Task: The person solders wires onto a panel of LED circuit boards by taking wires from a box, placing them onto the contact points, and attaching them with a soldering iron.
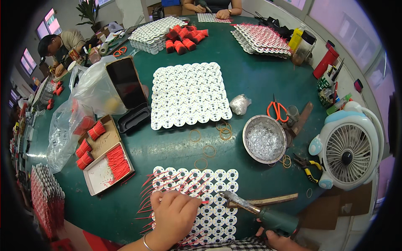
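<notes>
i judge the wiring partly done: red wires trail off the white disc panel left of and beneath the left hand, whose fingers are curled, their pinch hidden from me; columns right of them appear bare, presumably outstanding. the right hand wraps a green soldering tool. a metal bowl stands forward-right on the green bench; a co-worker sits far beyond.

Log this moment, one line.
left hand: over white disc panel; right hand: holding green gun-shaped tool; tip: over panel; nearby: metal bowl
</notes>
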`<action>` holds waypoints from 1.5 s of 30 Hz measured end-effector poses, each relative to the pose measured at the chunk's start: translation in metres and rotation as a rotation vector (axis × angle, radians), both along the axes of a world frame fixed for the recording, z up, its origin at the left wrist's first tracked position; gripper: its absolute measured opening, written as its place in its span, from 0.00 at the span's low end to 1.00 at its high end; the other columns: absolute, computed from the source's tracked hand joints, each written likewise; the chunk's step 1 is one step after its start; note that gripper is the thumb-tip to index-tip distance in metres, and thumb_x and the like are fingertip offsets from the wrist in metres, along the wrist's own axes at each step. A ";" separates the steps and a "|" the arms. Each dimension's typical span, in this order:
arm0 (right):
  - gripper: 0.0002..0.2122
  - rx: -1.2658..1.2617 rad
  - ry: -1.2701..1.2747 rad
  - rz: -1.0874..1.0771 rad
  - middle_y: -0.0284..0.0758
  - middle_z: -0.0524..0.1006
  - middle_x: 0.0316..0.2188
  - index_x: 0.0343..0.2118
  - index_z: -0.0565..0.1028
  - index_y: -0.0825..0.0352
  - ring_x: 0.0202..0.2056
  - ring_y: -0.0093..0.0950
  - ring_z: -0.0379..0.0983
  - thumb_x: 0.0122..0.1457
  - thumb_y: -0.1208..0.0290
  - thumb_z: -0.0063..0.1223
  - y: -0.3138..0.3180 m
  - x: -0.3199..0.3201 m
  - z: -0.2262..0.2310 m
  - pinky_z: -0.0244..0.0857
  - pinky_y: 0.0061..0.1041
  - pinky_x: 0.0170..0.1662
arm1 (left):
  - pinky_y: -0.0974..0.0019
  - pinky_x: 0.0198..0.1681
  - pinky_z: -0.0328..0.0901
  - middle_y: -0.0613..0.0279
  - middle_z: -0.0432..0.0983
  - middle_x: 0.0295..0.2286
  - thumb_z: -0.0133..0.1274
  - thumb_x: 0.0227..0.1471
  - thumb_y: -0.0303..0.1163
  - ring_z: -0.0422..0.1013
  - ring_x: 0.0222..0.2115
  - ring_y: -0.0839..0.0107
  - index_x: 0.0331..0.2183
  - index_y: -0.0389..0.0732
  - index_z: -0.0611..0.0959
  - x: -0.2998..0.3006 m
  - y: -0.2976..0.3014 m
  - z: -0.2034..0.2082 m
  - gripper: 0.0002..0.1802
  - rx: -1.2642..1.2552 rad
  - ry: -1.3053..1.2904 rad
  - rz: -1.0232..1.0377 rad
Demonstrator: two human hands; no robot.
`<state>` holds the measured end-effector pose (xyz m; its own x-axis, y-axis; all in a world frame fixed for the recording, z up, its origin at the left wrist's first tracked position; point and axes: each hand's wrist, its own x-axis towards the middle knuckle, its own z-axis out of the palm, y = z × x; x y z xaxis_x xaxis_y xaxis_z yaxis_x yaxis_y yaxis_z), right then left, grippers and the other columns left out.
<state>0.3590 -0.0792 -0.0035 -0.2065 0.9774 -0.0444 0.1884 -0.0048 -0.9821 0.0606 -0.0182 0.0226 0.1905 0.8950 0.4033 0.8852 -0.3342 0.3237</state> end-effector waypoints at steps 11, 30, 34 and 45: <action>0.10 0.368 -0.340 0.157 0.36 0.80 0.26 0.33 0.77 0.69 0.30 0.30 0.77 0.48 0.72 0.62 0.015 -0.015 0.017 0.65 0.31 0.44 | 0.60 0.39 0.52 0.73 0.66 0.20 0.58 0.38 0.31 0.66 0.26 0.75 0.26 0.49 0.80 0.002 -0.008 -0.021 0.07 -0.034 0.033 -0.052; 0.23 0.223 -0.180 0.192 0.43 0.77 0.37 0.47 0.67 0.76 0.35 0.31 0.76 0.48 0.76 0.61 0.015 -0.014 0.013 0.69 0.29 0.39 | 0.60 0.38 0.52 0.71 0.66 0.20 0.58 0.36 0.30 0.66 0.27 0.73 0.24 0.48 0.80 0.001 -0.010 -0.023 0.06 -0.056 -0.015 -0.041; 0.21 0.000 -0.050 0.104 0.41 0.76 0.36 0.50 0.67 0.76 0.26 0.25 0.72 0.55 0.72 0.54 -0.010 0.000 -0.006 0.68 0.25 0.32 | 0.61 0.38 0.52 0.71 0.67 0.20 0.58 0.35 0.29 0.66 0.27 0.73 0.25 0.48 0.80 0.002 -0.010 -0.025 0.07 -0.050 -0.028 -0.054; 0.15 0.369 -0.259 0.105 0.40 0.78 0.28 0.42 0.74 0.75 0.27 0.28 0.75 0.53 0.71 0.57 -0.016 -0.002 -0.018 0.68 0.26 0.33 | 0.61 0.38 0.51 0.73 0.65 0.19 0.55 0.38 0.31 0.65 0.26 0.75 0.27 0.49 0.81 0.007 -0.013 -0.021 0.07 -0.004 0.032 -0.117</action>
